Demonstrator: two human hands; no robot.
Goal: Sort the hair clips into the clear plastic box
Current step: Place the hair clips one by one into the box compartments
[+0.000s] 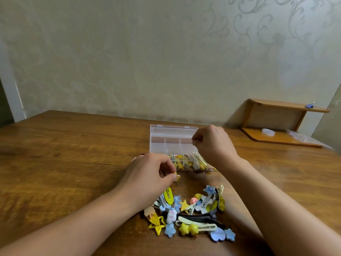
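Left hand (pixel 147 174) pinches a small yellow clip (pixel 177 177) between thumb and fingers, just off the near left corner of the clear plastic box (pixel 162 143). Right hand (pixel 214 143) is raised over the box's right side, fingers curled in, fingertips pinched together; can't tell if anything is between them. Box sits mid-table toward the far edge, lid (pixel 173 128) open and standing at the back. Its near compartments hold yellow and beige clips (pixel 191 162); the far compartments look bare. Unsorted pile of clips (pixel 191 213) lies on the table (pixel 73 154) near the near edge, between the two forearms: blue, yellow, white, one long black clip (pixel 201 218). Small wooden shelf (pixel 280 122) at the far right corner against the wall.
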